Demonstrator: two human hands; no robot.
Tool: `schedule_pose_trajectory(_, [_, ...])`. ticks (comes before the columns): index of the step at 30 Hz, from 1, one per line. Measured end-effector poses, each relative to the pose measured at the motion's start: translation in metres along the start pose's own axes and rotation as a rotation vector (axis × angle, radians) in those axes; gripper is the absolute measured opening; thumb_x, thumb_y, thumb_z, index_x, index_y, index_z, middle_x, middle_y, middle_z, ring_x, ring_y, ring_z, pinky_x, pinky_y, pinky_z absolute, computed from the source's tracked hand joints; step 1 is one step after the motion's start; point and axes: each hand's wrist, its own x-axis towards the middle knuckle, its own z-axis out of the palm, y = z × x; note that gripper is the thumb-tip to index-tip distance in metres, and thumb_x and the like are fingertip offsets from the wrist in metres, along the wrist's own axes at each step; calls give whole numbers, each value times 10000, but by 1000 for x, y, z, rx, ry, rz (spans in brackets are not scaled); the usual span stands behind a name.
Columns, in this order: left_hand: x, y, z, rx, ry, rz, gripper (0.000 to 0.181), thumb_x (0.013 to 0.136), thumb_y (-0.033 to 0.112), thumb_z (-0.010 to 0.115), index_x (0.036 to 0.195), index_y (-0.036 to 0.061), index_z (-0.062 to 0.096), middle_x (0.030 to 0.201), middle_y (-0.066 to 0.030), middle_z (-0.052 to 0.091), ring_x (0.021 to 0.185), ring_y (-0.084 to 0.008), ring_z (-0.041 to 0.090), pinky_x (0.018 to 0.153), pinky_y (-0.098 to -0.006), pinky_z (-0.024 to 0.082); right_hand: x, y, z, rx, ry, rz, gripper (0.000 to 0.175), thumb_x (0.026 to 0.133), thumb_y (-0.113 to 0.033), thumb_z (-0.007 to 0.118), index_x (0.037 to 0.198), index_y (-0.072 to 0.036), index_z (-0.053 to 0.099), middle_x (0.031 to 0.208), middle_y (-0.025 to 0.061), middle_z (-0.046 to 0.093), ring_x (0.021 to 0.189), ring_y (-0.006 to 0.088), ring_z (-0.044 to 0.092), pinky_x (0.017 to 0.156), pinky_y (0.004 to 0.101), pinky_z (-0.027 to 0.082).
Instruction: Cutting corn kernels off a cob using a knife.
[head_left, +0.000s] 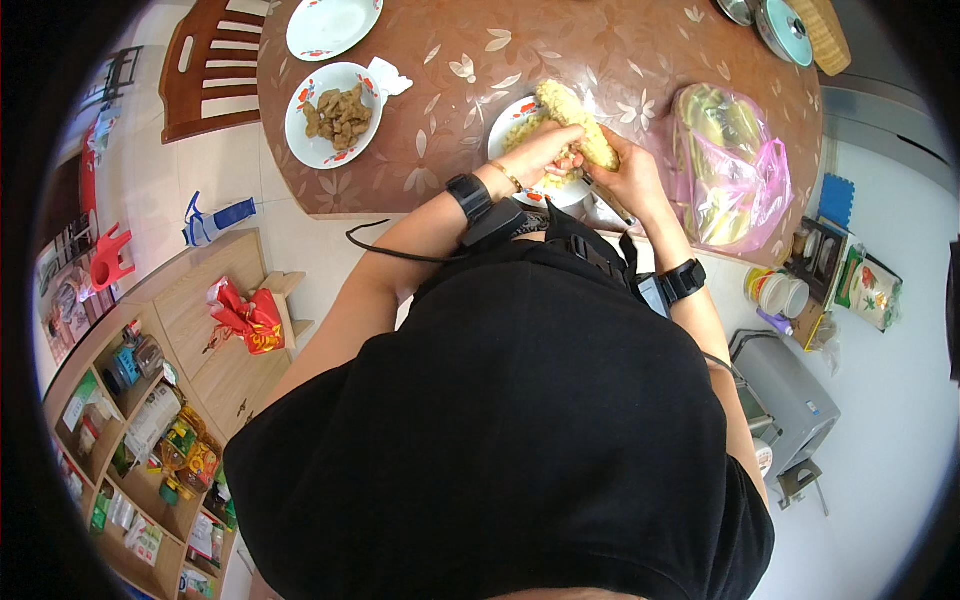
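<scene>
A pale yellow corn cob is held at a slant over a white plate with a red floral rim. My right hand grips its lower end, close to me. Against the cob's left side, my left hand has its thumb pressed on the kernels and its fingers curled under. Loose corn kernels lie on the plate, partly hidden by my left hand. Below my right hand a thin brown object shows at the plate's edge; I cannot tell what it is.
On the brown floral-patterned table, a pink plastic bag of green-husked produce lies at right. A plate of brown food pieces, a white tissue and another plate are at left. A lidded pot stands far right. A wooden chair adjoins the table.
</scene>
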Motion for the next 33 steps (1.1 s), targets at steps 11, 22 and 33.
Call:
schedule_pose_trajectory(11, [8,-5,-8,-23,-72,-18,175,842,214,474,807,51,525,657,-80,542,433,-72,384,376,-210,254,3,16,3,-100,47,-20,597,689,-145,674,1264,-115,516,958,216,617,895,313,621,782,364,481])
schedule_pose_trajectory(22, [8,-11,-12,112,39,66,179,838,203,477,812,39,543,648,-74,535,441,-75,402,376,-203,263,0,20,11,93,9,-89,621,727,-215,706,1300,-121,487,910,205,596,844,316,592,770,363,463])
schedule_pose_trajectory(33, [5,-3,-17,-69,-44,3,216,870,237,478,853,38,559,646,-56,544,442,-68,418,370,-191,264,-2,12,7,15,56,-99,554,764,-169,717,1282,-151,523,816,70,488,750,155,490,706,280,435])
